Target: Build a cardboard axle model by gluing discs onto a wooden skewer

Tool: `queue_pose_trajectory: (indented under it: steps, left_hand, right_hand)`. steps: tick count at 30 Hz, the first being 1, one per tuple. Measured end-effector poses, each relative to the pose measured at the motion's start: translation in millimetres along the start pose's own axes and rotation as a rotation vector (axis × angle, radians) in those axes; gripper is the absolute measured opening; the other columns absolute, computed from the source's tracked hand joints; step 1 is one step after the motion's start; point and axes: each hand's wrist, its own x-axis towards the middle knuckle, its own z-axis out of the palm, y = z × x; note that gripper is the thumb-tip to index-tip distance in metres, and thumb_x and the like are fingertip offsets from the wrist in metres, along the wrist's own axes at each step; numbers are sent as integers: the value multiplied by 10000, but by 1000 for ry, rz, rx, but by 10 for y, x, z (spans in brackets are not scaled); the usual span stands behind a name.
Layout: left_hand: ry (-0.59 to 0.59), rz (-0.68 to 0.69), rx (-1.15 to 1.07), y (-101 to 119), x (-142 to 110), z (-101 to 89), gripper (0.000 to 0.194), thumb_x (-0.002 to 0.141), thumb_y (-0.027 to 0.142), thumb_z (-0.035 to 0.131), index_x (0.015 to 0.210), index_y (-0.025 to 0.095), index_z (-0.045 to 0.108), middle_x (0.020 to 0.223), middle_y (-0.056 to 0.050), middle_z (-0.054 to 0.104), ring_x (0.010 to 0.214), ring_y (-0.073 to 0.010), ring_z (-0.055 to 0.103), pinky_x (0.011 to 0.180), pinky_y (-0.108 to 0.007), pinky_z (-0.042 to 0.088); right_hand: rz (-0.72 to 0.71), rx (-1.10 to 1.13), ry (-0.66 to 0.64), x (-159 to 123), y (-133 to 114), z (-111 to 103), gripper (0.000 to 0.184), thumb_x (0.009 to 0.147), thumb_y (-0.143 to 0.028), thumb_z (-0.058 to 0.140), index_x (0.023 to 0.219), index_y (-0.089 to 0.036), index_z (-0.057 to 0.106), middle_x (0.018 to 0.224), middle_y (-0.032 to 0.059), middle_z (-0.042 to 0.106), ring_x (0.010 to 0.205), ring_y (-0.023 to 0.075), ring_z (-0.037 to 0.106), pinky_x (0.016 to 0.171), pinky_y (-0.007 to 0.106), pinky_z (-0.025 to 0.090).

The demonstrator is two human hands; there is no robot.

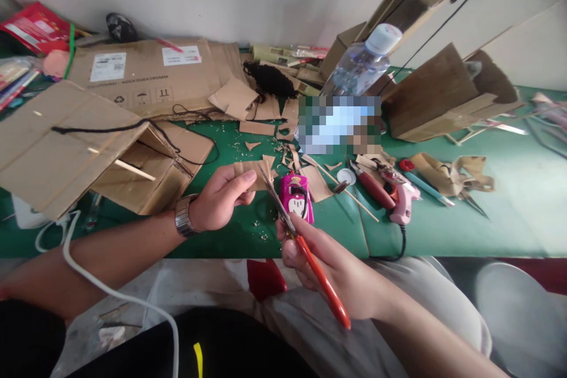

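My left hand (221, 195), with a metal watch at the wrist, is closed and pinches a small piece of cardboard (251, 172) between thumb and fingers. In my right hand (321, 257) is a pair of scissors (312, 263) with red handles. Its blades point up and left and meet the right edge of the cardboard piece. Behind the blades lies a pink toy car (295, 196) on the green table (230, 236). Cardboard scraps (290, 156) are scattered just beyond my hands.
An open cardboard box (80, 142) stands at left, a black cord across it. A water bottle (357, 68) and a cardboard structure (436, 91) rise at the back right. Nearby lie a pink glue gun (398, 195), a red-handled tool (372, 184) and a wooden stick (354, 198). A white cable (119, 292) crosses my left forearm.
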Motion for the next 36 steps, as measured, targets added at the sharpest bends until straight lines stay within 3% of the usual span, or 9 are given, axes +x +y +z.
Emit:
queue_pose_trajectory:
  steps: [19, 29, 36]
  left_hand:
    - [-27, 24, 10, -17, 2, -10, 618, 1028, 660, 657, 661, 211, 445, 579, 49, 396, 516, -83, 339, 461, -218, 278]
    - [-106, 1, 15, -19, -32, 11, 615, 1056, 649, 617, 662, 208, 450, 596, 41, 405, 521, -87, 346, 471, -226, 306]
    - [-132, -22, 20, -21, -47, 16, 609, 1052, 670, 607, 681, 208, 466, 605, 37, 423, 530, -90, 343, 473, -224, 317]
  right_hand:
    - [29, -22, -2, 17, -34, -19, 556, 1049, -786, 594, 1074, -232, 625, 730, -17, 575, 615, 144, 482, 529, 275, 415]
    - [76, -69, 21, -4, -86, 40, 466, 1115, -690, 556, 1094, -226, 587, 884, 0, 595, 762, 154, 514, 665, 280, 470]
    - [46, -72, 1, 33, -84, 37, 519, 1101, -758, 504, 991, -252, 536, 743, -10, 559, 660, 162, 511, 545, 279, 385]
